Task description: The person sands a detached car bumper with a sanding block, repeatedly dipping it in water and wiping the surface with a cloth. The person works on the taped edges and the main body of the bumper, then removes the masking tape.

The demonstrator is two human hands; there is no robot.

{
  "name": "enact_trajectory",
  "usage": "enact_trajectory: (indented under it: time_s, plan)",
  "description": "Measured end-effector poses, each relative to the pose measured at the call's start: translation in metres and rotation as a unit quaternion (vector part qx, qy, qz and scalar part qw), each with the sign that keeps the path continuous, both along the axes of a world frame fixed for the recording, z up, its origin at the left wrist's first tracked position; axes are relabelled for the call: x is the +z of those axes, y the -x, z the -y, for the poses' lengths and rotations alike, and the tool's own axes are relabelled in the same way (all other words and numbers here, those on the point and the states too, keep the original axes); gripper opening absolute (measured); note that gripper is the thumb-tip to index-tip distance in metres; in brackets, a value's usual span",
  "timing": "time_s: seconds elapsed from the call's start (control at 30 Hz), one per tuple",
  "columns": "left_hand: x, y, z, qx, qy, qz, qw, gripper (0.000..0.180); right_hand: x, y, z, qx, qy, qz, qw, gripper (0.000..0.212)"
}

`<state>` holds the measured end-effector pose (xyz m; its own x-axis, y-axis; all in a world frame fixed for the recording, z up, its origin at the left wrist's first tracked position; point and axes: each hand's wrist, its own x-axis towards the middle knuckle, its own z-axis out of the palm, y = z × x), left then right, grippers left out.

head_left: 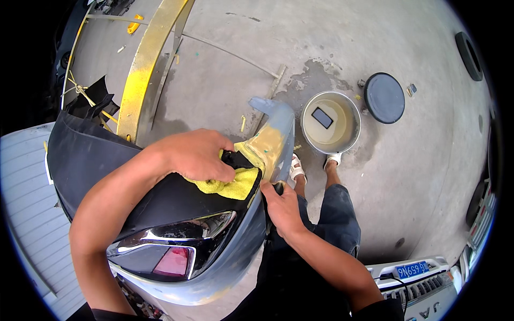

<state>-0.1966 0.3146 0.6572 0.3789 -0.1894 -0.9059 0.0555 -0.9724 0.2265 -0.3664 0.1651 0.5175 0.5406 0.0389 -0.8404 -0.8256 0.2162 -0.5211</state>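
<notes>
One yellow cloth is bunched under my left hand, my fingers bent over it and closed on its folds, with a flap spreading out past my thumb. It lies on the black panel, near the corner where that meets the grey bumper with its tan patches. My right hand is half curled at the panel's edge, thumb up; something dark shows by the fingertips, but I cannot tell whether I grip it or only touch the edge.

Nearer my body, the lamp sits below the cloth, chrome and red. Past the panel rises a yellow stand. Ahead on the floor, a metal bucket holds cloudy water and a dark block; just beside it is a round black stool. My legs and white shoes are between the bumper and the bucket.

My left arm bends sharply at the elbow and arches over the panel, hiding part of it, with the back of the hand upward. My right forearm slants up and leftward from the lower edge, the wrist nearly straight.
</notes>
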Motion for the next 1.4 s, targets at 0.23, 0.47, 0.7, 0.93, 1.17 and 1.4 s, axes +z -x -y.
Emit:
enact_trajectory:
  time_s: [0.23, 0.47, 0.7, 0.93, 1.17, 1.4]
  plan:
    - [0.004, 0.002, 0.001, 0.008, -0.003, -0.009, 1.0, 0.042, -0.025, -0.03, 0.028, 0.087, 0.12, 0.098, 0.984, 0.038]
    - [-0.001, 0.001, 0.0, -0.006, 0.0, -0.02, 1.0, 0.042, -0.033, -0.019, 0.065, 0.217, 0.304, 0.661, 0.651, 0.052]
    - [-0.003, 0.006, -0.002, -0.005, -0.004, 0.012, 1.0, 0.04, -0.039, -0.005, 0.051, 0.247, 0.214, 0.659, 0.677, 0.053]
    - [0.0, 0.003, 0.004, 0.001, -0.014, -0.005, 1.0, 0.038, -0.029, -0.01, 0.052, 0.26, 0.182, 0.704, 0.635, 0.046]
    - [0.001, 0.001, 0.006, -0.001, -0.014, -0.014, 1.0, 0.039, -0.03, -0.027, 0.061, 0.303, 0.188, 0.725, 0.59, 0.049]
    - [-0.003, 0.005, 0.003, 0.01, -0.016, -0.001, 1.0, 0.039, -0.041, -0.033, 0.061, 0.311, 0.205, 0.715, 0.591, 0.051]
